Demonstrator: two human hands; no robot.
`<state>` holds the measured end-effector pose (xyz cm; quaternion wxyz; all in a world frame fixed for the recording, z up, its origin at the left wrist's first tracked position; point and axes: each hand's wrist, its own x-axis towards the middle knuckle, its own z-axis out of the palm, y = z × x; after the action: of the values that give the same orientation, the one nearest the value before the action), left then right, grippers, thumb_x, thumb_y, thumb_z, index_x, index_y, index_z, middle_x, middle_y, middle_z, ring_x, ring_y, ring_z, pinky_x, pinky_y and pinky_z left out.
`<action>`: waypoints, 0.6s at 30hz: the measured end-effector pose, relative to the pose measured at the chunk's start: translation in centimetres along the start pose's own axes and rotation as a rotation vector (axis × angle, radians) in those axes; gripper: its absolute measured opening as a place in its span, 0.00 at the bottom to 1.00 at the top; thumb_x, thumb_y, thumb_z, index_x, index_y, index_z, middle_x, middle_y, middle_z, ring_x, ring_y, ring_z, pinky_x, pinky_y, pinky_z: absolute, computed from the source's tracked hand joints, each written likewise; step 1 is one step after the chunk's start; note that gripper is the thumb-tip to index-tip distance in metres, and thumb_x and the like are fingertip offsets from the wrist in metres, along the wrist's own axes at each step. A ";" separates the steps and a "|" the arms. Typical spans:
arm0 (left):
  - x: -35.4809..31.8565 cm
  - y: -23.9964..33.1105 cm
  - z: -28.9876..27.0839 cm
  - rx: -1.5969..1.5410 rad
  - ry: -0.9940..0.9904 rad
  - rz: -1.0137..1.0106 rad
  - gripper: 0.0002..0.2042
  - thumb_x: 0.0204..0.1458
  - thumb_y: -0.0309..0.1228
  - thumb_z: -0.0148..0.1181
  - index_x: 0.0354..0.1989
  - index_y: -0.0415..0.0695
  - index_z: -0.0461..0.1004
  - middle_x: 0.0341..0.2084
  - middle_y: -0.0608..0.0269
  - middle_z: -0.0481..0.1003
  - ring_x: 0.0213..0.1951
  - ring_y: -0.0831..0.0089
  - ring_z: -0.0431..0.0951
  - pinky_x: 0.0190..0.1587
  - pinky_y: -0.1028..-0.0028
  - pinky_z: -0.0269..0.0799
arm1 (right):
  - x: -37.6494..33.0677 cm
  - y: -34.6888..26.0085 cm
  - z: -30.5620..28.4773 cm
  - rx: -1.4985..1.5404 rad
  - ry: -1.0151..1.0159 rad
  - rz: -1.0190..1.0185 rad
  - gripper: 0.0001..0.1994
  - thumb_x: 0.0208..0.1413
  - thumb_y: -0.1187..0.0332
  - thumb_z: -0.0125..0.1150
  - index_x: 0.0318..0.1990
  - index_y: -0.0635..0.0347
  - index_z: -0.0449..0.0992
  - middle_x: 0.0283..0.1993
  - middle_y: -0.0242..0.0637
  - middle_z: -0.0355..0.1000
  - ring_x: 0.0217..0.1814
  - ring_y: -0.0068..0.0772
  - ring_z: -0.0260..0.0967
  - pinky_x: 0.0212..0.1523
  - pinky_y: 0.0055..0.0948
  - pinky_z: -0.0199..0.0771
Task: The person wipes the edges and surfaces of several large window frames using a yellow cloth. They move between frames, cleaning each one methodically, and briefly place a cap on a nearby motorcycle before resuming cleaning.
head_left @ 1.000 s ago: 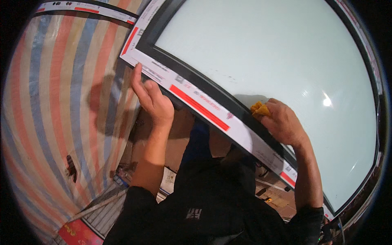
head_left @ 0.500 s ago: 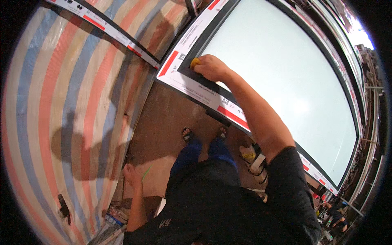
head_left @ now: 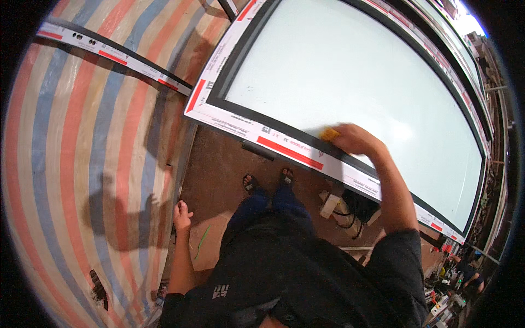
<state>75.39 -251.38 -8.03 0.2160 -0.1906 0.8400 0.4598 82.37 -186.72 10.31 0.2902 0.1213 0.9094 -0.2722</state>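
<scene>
A large glass panel [head_left: 350,71] lies in front of me, set in a dark frame [head_left: 246,113] whose outer faces carry white and red protective film [head_left: 290,153]. My right hand [head_left: 356,140] is closed round a small yellow pad, perhaps a sponge or folded cloth [head_left: 328,134]. The pad presses on the glass along its near edge, beside the dark frame, and is slightly blurred. Low at my left side hangs my left hand [head_left: 183,215], away from the panel. Its fingers are loosely bent, the thumb stands apart, and nothing shows in it.
Striped plastic sheeting [head_left: 82,164] covers the left side, with a film-covered bar [head_left: 117,56] across it. A thin green strip [head_left: 203,242] lies on the brown floor. Cables and a pale box [head_left: 330,206] sit under the panel. Another person [head_left: 471,273] is at the far right.
My right hand has slid the yellow pad rightward along the near edge, away from the panel's left corner. My left hand has risen slightly. The view has shifted a little.
</scene>
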 end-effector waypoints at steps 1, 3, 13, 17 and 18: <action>-0.4 0.1 0.0 0.032 0.020 0.005 0.27 0.68 0.49 0.52 0.63 0.39 0.69 0.49 0.57 0.74 0.47 0.66 0.76 0.42 0.64 0.77 | -3.3 2.9 0.5 -0.020 0.027 0.070 0.16 0.63 0.60 0.54 0.48 0.61 0.80 0.43 0.53 0.80 0.48 0.50 0.79 0.53 0.47 0.76; -1.5 0.7 0.3 0.182 0.026 -0.014 0.27 0.68 0.51 0.52 0.64 0.40 0.68 0.49 0.57 0.74 0.45 0.67 0.77 0.40 0.64 0.76 | -9.7 8.9 0.8 -0.182 -0.087 0.221 0.15 0.63 0.62 0.54 0.50 0.60 0.80 0.47 0.50 0.80 0.48 0.49 0.78 0.53 0.47 0.76; -2.4 3.0 2.6 0.228 -0.145 -0.311 0.32 0.65 0.56 0.52 0.67 0.43 0.64 0.58 0.53 0.73 0.42 0.63 0.80 0.44 0.65 0.75 | -20.0 17.2 3.1 0.143 0.162 0.531 0.14 0.46 0.76 0.58 0.41 0.68 0.80 0.41 0.47 0.77 0.43 0.45 0.73 0.48 0.40 0.74; 3.7 4.0 2.1 0.087 -0.182 -0.194 0.32 0.64 0.57 0.54 0.65 0.42 0.65 0.57 0.55 0.72 0.43 0.66 0.78 0.44 0.66 0.74 | -11.3 8.6 1.9 0.283 0.170 0.284 0.11 0.48 0.74 0.58 0.40 0.67 0.79 0.40 0.48 0.75 0.44 0.48 0.73 0.50 0.43 0.74; 6.0 4.6 2.4 0.078 -0.158 -0.181 0.32 0.64 0.57 0.54 0.64 0.42 0.66 0.57 0.56 0.72 0.43 0.66 0.78 0.43 0.67 0.74 | -8.3 5.9 1.8 0.332 0.176 0.301 0.11 0.49 0.73 0.59 0.40 0.67 0.78 0.40 0.48 0.74 0.44 0.48 0.73 0.50 0.45 0.73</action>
<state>68.45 -247.78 -9.22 0.3293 -0.2201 0.8171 0.4190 92.08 -183.42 11.49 0.2233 0.3248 0.8455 -0.3602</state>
